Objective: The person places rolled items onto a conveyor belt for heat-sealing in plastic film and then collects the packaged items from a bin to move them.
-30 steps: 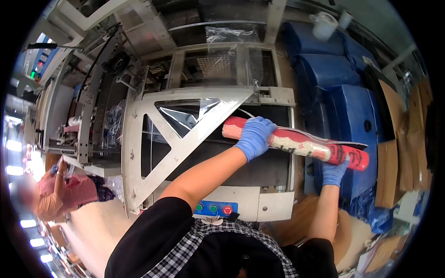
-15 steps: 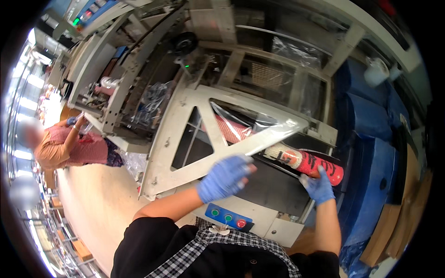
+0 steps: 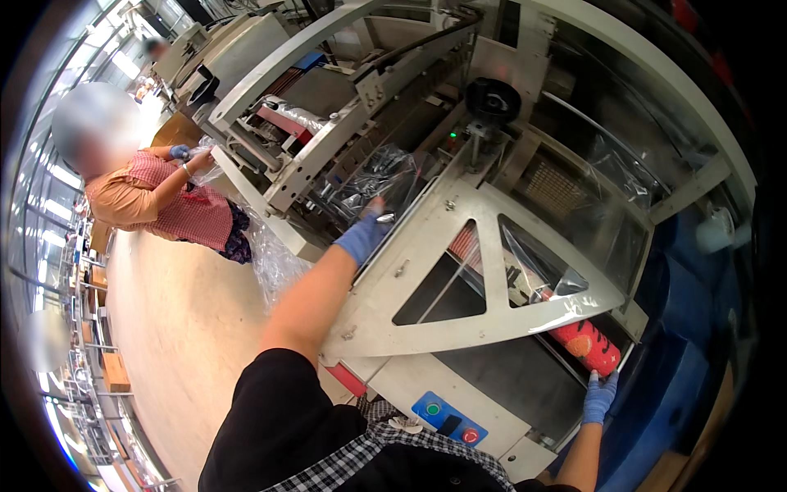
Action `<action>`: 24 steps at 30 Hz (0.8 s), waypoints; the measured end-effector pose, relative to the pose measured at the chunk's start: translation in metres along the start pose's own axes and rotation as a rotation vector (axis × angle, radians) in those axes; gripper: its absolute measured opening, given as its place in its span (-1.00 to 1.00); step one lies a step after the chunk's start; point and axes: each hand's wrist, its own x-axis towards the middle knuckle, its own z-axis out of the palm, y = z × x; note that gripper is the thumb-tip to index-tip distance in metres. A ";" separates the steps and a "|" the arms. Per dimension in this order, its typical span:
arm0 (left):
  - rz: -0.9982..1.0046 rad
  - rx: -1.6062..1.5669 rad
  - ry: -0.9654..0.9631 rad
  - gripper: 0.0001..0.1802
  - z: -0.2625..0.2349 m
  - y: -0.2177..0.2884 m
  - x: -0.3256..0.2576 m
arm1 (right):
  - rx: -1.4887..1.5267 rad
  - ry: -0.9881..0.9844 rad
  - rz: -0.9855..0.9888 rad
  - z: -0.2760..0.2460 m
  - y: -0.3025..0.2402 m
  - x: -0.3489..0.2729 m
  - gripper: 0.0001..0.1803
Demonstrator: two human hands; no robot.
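Observation:
A red cylindrical pack (image 3: pixel 586 344) with dark markings lies beneath the white metal plate (image 3: pixel 426 344), which has triangular cut-outs. Its middle part shows through the cut-outs, partly under clear film (image 3: pixel 525 254). My gloved right hand (image 3: pixel 600 400) touches the pack's near end, fingers stretched against it. On the other side, my gloved left hand (image 3: pixel 363 238) reaches to the plate's left edge, beside crumpled clear plastic film (image 3: pixel 381 180). Its fingers are partly hidden, and I cannot make out whether they grip the film or the edge.
A blue panel with buttons (image 3: pixel 449 418) sits on the machine front. A black handwheel (image 3: pixel 493 100) rises behind the plate. Blue-covered bulk (image 3: pixel 668 320) stands at right. Another person (image 3: pixel 156 189) works at the left, handling clear film. Loose film (image 3: pixel 275 254) hangs there.
My view has swung left. My left hand has moved from over the plate's front to its left edge. The pack sits farther under the plate, my right hand now at its end.

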 end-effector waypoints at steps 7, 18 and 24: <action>0.036 0.083 0.262 -0.88 -0.037 -0.005 -0.016 | 0.104 -0.057 -0.013 0.045 -0.034 0.006 -0.66; 0.204 -0.040 0.549 -0.82 -0.063 -0.012 -0.037 | 0.094 -0.176 -0.053 0.123 -0.071 0.023 -0.68; 0.132 -0.170 0.475 -0.61 0.018 0.005 -0.043 | 0.176 -0.239 -0.156 0.165 -0.091 0.034 -0.53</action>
